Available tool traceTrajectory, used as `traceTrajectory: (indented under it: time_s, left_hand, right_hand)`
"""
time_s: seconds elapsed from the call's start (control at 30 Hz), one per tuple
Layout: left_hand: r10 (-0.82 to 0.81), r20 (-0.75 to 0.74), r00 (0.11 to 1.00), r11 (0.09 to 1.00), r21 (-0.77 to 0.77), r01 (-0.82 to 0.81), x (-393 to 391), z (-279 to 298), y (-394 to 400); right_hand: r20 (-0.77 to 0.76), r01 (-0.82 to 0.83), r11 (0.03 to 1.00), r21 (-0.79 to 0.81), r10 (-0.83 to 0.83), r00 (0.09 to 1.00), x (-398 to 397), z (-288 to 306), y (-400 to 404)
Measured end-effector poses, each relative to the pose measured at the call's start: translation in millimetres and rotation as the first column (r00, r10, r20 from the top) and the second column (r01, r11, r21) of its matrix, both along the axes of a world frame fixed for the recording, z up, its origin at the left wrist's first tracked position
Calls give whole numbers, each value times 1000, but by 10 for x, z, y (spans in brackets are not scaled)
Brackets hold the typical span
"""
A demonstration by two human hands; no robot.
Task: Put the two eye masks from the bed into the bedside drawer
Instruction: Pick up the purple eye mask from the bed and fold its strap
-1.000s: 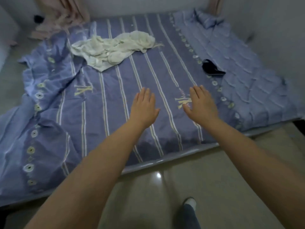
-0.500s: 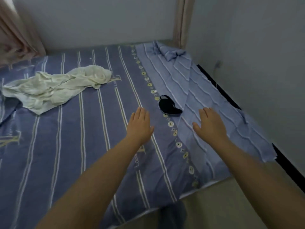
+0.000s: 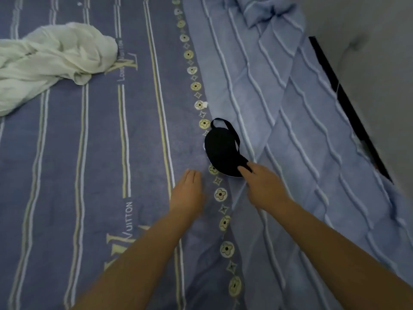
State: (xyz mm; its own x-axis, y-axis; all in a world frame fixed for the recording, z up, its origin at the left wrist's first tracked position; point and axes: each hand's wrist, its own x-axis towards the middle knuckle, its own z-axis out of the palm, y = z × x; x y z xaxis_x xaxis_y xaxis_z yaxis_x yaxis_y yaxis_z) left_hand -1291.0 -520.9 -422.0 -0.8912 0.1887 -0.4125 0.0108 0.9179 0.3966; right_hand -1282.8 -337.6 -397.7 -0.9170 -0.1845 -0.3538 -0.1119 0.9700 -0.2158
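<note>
A black eye mask (image 3: 221,148) with a looped strap lies on the striped purple-blue bed cover (image 3: 93,153), at the seam with the lighter quilt. A white edge shows under its near end; I cannot tell whether a second mask lies beneath it. My right hand (image 3: 263,186) reaches in from the lower right, its fingertips touching the mask's near end and strap, not closed around it. My left hand (image 3: 187,195) rests flat on the cover just left of the mask, fingers together, holding nothing. The bedside drawer is out of view.
A crumpled white cloth (image 3: 51,61) lies on the bed at the upper left. A light blue quilt (image 3: 312,121) with wavy white lines covers the right side. A grey wall (image 3: 380,63) runs along the right, with a dark gap beside the bed.
The view has moved in close over the bed. Both hands have gone forward; the right hand now touches the black mask, which it was short of before.
</note>
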Motion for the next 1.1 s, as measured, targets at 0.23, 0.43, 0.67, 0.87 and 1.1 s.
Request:
traceTrajectory:
  time_s: [0.23, 0.43, 0.67, 0.87, 1.1]
  left_hand:
    - [84, -111, 990, 991, 118, -71, -361, -580, 381]
    - [274, -165, 947, 933, 286, -220, -511, -642, 528]
    - [604, 220, 766, 647, 425, -632, -321, -552, 385]
    - [715, 119, 689, 649, 253, -717, -413, -594, 469]
    - [540, 229, 810, 790, 194, -582, -689, -654, 392]
  right_hand:
    - [237, -162, 986, 38, 149, 960, -683, -621, 174]
    - [204, 9, 995, -101, 12, 979, -821, -634, 550]
    - [-70, 112, 963, -244, -133, 989, -1161, -327, 854]
    - [61, 67, 976, -208, -55, 997, -1298, -719, 425]
    - [-84, -80, 983, -167, 67, 994, -1224, -937, 449]
